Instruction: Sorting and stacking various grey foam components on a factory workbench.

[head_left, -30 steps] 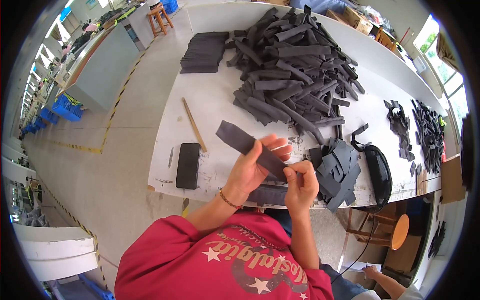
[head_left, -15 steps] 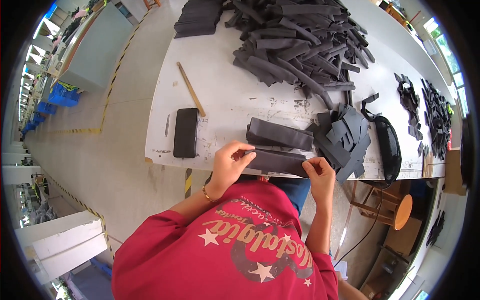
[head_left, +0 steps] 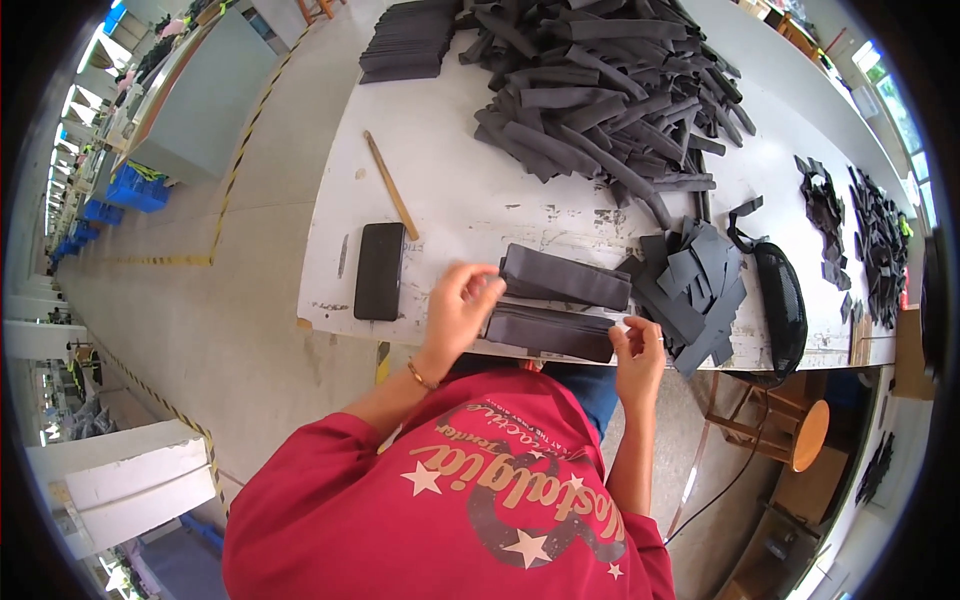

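Observation:
Two neat stacks of folded dark grey fabric strips lie near the table's front edge. The nearer stack is right before me, and the farther stack lies just beyond it. My left hand hovers at the left ends of the stacks, slightly blurred, thumb and fingers a little apart with nothing seen in them. At the right end of the nearer stack is my right hand, its fingers loosely bent and apart, the thumb tip at the stack's corner. Flat dark fabric pieces lie heaped beyond it.
A large pile of loose dark strips covers the table's far middle, with a tidy stack left of it. A black phone and a wooden stick lie at left. A black mesh object sits at right, near a wooden stool.
The strip stretched between my hands now lies on the nearer stack. My left hand has loosened and lifted off its left end; my right fingers have spread.

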The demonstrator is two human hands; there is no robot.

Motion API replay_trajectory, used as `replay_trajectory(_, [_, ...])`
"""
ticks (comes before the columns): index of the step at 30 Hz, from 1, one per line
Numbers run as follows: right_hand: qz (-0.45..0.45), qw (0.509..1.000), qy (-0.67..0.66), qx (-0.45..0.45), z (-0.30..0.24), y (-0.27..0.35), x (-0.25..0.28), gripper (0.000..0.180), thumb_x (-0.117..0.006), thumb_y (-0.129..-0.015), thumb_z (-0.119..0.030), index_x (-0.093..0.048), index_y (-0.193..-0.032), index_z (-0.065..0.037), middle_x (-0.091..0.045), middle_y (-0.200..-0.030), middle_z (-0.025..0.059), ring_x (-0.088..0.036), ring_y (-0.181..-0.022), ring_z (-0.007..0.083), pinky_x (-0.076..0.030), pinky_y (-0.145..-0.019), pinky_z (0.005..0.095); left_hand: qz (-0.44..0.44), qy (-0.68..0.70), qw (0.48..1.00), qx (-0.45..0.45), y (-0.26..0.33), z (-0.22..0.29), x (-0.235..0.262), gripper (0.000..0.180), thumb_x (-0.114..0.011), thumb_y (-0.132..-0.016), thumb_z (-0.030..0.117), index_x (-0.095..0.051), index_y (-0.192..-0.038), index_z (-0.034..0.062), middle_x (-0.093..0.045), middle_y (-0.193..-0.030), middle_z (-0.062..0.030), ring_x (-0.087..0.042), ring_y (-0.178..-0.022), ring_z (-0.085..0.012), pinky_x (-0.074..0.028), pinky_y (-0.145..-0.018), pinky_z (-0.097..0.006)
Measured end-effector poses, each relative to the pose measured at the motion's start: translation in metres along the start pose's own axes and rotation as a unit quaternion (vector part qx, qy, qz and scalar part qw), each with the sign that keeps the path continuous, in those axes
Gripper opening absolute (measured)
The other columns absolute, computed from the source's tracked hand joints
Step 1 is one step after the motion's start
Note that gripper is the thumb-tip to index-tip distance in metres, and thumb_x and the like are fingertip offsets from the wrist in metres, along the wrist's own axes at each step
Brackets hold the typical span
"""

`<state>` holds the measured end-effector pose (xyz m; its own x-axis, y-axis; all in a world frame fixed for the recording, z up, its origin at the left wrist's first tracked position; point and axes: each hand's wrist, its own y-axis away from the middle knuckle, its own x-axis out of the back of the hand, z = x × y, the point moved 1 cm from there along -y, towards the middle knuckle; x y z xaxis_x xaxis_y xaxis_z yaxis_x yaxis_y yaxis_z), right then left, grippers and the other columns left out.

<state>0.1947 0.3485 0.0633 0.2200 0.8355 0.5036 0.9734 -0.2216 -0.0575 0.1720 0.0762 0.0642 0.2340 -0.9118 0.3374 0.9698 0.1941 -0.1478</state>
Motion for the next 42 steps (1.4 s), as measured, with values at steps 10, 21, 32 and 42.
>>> replay_trajectory(10, [0.190, 0.968, 0.151, 0.062, 0.034, -0.076, 0.069, 0.007, -0.062, -0.087, -0.004, -0.064, -0.094, -0.001, -0.060, -0.085, 0.0125, -0.057, -0.070, 0.0248, -0.047, -0.065, 0.0339, 0.121, 0.107, 0.972, 0.170, -0.184, -0.045, -0.038, 0.017, -0.066, -0.088, 0.018, -0.065, -0.090, 0.0008, -0.065, -0.073, -0.0046, -0.061, -0.065, -0.0127, -0.049, -0.060, -0.026])
replay_trajectory(21, [0.243, 0.902, 0.347, 0.088, 0.042, -0.127, 0.093, 0.023, -0.065, -0.086, -0.016, -0.064, -0.103, 0.000, -0.064, -0.098, 0.0152, -0.057, -0.097, 0.0332, -0.045, -0.084, 0.0427, -0.011, -0.220, 0.921, -0.321, -0.213, 0.014, -0.085, 0.033, -0.066, -0.069, -0.006, -0.062, -0.100, 0.0056, -0.058, -0.107, -0.0125, -0.054, -0.105, -0.0327, -0.046, -0.090, -0.040])
replay_trajectory(32, [0.131, 0.897, 0.380, -0.185, 0.050, -0.102, 0.113, 0.044, -0.064, -0.086, -0.045, -0.064, -0.086, -0.001, -0.068, -0.086, 0.0195, -0.065, -0.085, 0.0381, -0.049, -0.073, 0.0461, 0.027, 0.071, 0.967, 0.241, -0.211, -0.064, -0.077, 0.041, -0.075, -0.082, 0.035, -0.058, -0.087, -0.0020, -0.063, -0.073, -0.0092, -0.063, -0.050, -0.0199, -0.053, -0.047, -0.033])
replay_trajectory(42, [0.107, 0.887, 0.433, -0.118, 0.061, -0.095, 0.087, 0.030, -0.065, -0.084, -0.031, -0.062, -0.090, -0.002, -0.068, -0.088, 0.0177, -0.065, -0.083, 0.0384, -0.051, -0.071, 0.0481, -0.001, 0.306, 0.916, 0.260, -0.206, -0.078, -0.081, 0.023, -0.075, -0.081, 0.013, -0.060, -0.089, -0.0018, -0.064, -0.080, -0.0094, -0.065, -0.062, -0.0186, -0.057, -0.056, -0.030])
